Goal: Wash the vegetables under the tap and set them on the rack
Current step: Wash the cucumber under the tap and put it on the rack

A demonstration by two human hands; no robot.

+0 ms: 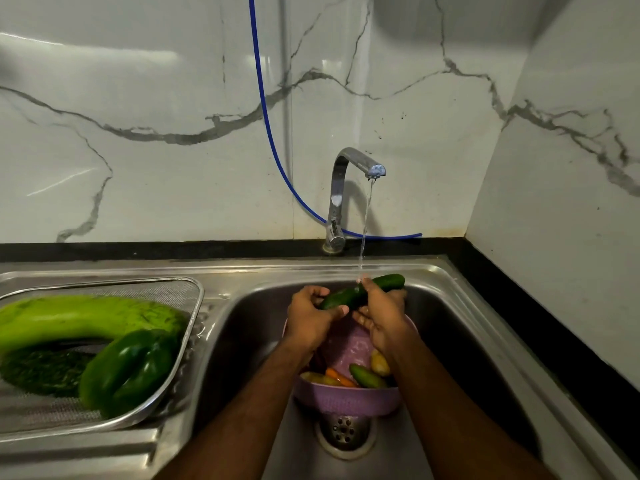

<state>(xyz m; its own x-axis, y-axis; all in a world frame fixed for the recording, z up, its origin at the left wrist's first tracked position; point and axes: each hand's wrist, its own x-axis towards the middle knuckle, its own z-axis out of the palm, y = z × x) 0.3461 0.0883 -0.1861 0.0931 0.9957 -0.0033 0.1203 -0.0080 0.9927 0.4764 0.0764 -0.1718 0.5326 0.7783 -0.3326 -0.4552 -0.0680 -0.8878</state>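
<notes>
1. I hold a dark green cucumber [363,292] over the steel sink [460,327], just below the tap [349,188], whose thin stream of water lands on the cucumber's middle.
2. My left hand [310,317] is curled around the cucumber's near end, thumb pressed on top.
3. My right hand [382,315] wraps the cucumber's middle, fingers closed over it; the far end pokes out past this hand, toward the tap.
4. Under both hands, inside the sink, sits a pink colander [346,398]. It holds a small cucumber [367,375], a carrot [339,377] and yellowish potatoes [380,362].
5. The sink drain [344,433] lies just nearer me than the colander.
6. Left of the sink, on the draining board, rests a steel mesh rack [187,327]. In it lie a long pale-green bottle gourd [69,318], a green bell pepper [128,370] and a dark bumpy bitter gourd [45,374].
7. A blue hose [266,116] hangs down the marble wall behind the tap.
</notes>
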